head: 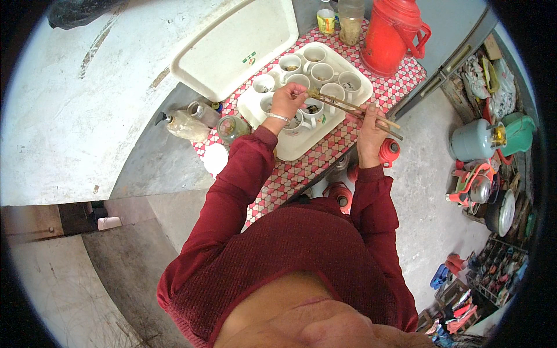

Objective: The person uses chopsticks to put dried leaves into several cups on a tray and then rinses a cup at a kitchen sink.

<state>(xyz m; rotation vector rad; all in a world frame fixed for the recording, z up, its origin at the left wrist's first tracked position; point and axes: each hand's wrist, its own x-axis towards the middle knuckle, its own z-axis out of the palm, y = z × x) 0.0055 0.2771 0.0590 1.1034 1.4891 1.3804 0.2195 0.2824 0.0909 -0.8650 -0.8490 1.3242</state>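
Several white cups, among them a cup at the far side (314, 55), stand on a cream tray (291, 150); many have dark or yellowish bits in the bottom. My right hand (372, 130) grips a pair of wooden chopsticks (343, 104) that point left over the cups. At their tips is a small yellow-green clump (313, 93), seemingly dried plant matter. My left hand (288, 102) is above the cups, with thumb and fingertips together at the clump; whether they pinch it is unclear. It hides part of the cups beneath.
On the heart-patterned tablecloth (274, 191) are a red thermos flask (387, 39), bottles, a glass jar (233, 128) and a white lid (216, 158). A second tray (235, 48) leans on the wall. More red flasks (338, 196) stand below the table; a gas cylinder (470, 140) is at right.
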